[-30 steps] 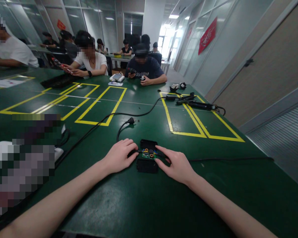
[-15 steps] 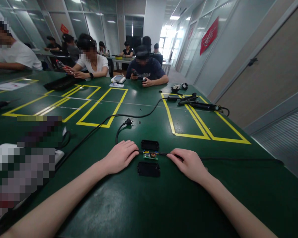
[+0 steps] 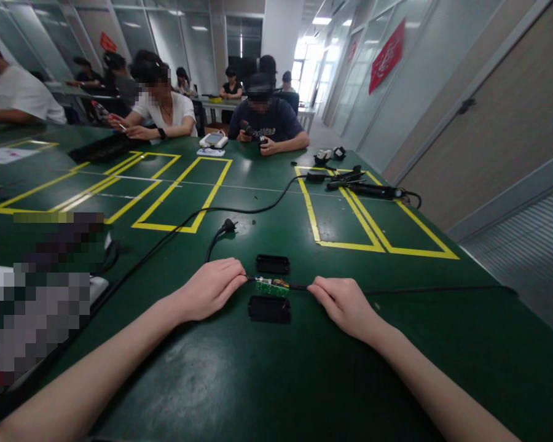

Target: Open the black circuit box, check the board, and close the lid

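Observation:
A small green circuit board point(image 3: 271, 286) with coloured wires and parts hangs between two black power cords, tilted so its green underside faces me. My left hand point(image 3: 214, 287) is closed on the cord at the board's left end. The fingers of my right hand point(image 3: 338, 301) pinch the black cord point(image 3: 298, 286) on the other side. One black half-shell of a case point(image 3: 273, 264) lies just beyond the board. Nearer to me lies the other black half-shell point(image 3: 270, 309), flat on the green table. A black plug point(image 3: 229, 226) on a short cord sits beyond my left hand.
A long black cable point(image 3: 239, 210) crosses the table to a black tool point(image 3: 373, 190) at the far right. Yellow tape outlines point(image 3: 350, 247) mark the tabletop. A pixelated area covers the left. Several people sit opposite, one in a dark shirt point(image 3: 276, 123).
The board has turned from showing its parts face to showing its green underside, both hands still on the cords. The whole view has shifted slightly.

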